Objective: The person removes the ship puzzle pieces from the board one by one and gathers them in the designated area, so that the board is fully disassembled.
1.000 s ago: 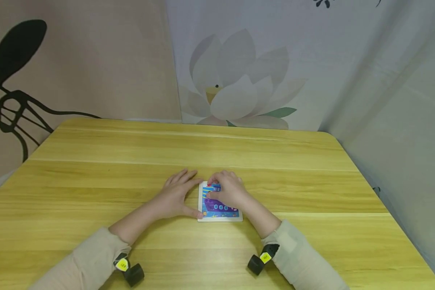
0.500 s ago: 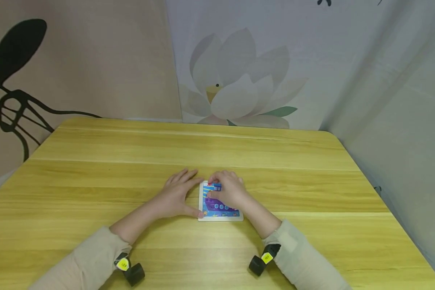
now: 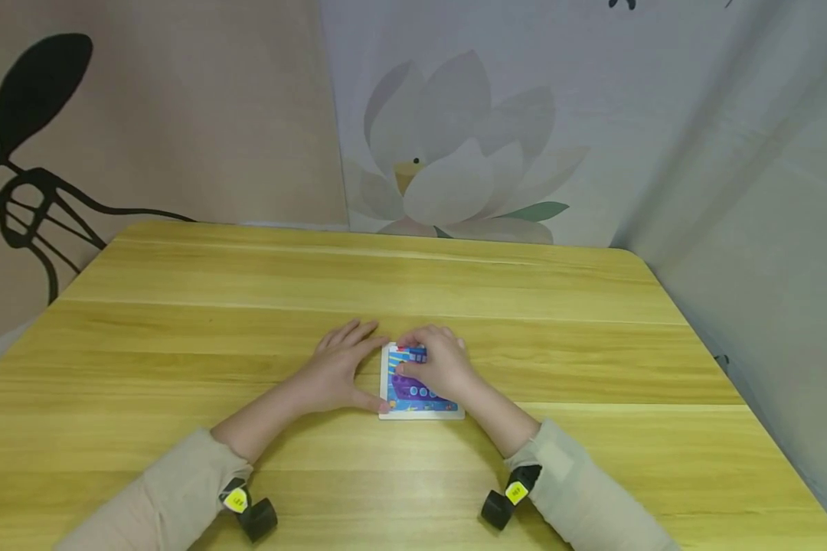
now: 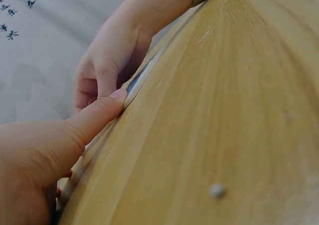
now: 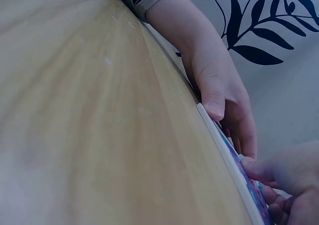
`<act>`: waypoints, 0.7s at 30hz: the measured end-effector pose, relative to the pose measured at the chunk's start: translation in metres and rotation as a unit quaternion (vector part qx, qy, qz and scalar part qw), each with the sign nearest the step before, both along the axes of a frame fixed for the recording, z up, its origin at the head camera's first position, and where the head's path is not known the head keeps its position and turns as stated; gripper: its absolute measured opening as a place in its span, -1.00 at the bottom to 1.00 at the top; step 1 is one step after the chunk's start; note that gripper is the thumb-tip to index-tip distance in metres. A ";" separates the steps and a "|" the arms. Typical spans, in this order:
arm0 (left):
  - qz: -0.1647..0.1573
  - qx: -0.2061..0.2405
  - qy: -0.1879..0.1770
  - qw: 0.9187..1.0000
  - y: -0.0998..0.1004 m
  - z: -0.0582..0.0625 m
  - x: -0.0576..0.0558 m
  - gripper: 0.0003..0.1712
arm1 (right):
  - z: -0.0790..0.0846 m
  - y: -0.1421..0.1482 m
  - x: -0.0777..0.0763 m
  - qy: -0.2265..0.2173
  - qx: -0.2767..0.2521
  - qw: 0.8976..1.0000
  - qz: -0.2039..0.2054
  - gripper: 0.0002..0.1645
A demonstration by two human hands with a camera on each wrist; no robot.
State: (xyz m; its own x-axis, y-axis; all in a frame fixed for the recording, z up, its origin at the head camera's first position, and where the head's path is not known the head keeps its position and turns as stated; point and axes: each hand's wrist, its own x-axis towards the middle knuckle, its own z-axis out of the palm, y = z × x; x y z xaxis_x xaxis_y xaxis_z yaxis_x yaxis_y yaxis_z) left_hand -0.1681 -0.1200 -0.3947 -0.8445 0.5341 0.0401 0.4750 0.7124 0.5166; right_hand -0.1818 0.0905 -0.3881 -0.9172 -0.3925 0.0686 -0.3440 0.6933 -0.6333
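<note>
A small, flat picture board (image 3: 420, 415) with a white rim lies on the table, showing a purple boat with round windows on blue. My left hand (image 3: 334, 379) spreads its fingers along the left side; its thumb (image 4: 102, 113) rests on the near left corner and the index fingertip is at the far left corner. Over the upper right part, my right hand (image 3: 441, 363) bends its fingers down, thumb and index tips on the picture. In the right wrist view, a light-blue bit shows at that thumb's tip (image 5: 249, 166). I cannot tell whether it is pinched.
The light wooden table (image 3: 179, 329) stretches around the board on all sides. Behind it hangs a pale curtain (image 3: 482, 138) with a printed flower. Both wrists carry black camera mounts, the left mount (image 3: 255, 516) and the right mount (image 3: 499, 505), close above the tabletop.
The head view has shifted slightly. My right wrist has moved a little to the right, its fingertips staying at the picture; the left hand keeps its place at the board's left side.
</note>
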 end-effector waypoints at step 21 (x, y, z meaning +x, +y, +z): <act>0.008 0.002 -0.007 1.000 0.002 0.001 0.000 0.30 | -0.007 0.009 -0.002 -0.036 -0.185 0.982 0.010 -0.68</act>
